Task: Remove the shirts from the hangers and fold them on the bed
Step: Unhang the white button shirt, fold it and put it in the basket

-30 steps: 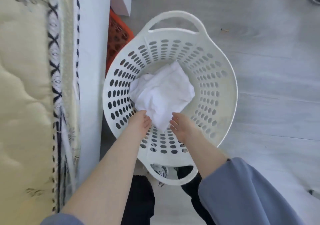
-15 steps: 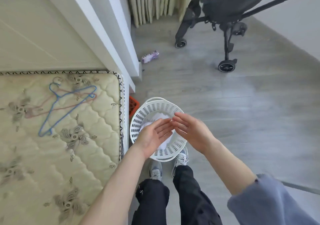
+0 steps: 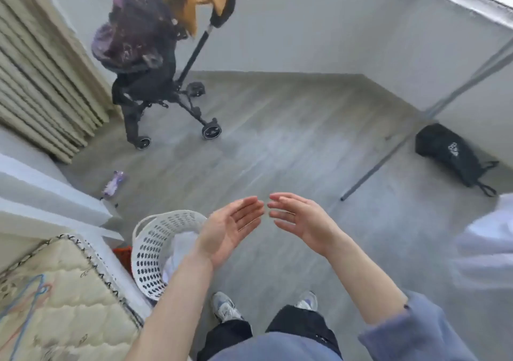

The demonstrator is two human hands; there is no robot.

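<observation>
Since the earlier frames, both hands have been lifted out of the basket [image 3: 151,252] and raised in front of the body, and the view has been swung up and to the right, so that the basket is now seen low at the left and much more of the floor [image 3: 291,144] is taken in. As for progress, part of the task appears to be done: two hangers [image 3: 41,287], one blue and one red, are seen lying bare on the bed [image 3: 69,313], and a white shirt [image 3: 179,245] is seen lying inside the basket, just beside the bed, partly hidden by the left forearm. How neatly it is folded cannot be told from here. A blurred white cloth [image 3: 483,247] is seen at the right edge, near a grey pole [image 3: 388,154]; it may be another shirt waiting to be taken down, but neither that nor any hanger on it can be made out. If it is, that shirt is judged to be what is left, with its unhanging and folding not yet begun. The left hand [image 3: 231,231] and the right hand [image 3: 301,220] are held over the floor with the palms turned toward each other. On each, the fingers [image 3: 248,209] are stretched out with a slight curve and kept close side by side rather than spread. The two sets of fingertips are brought very near each other, and whether they touch cannot be told. Nothing is held or touched by either hand.
</observation>
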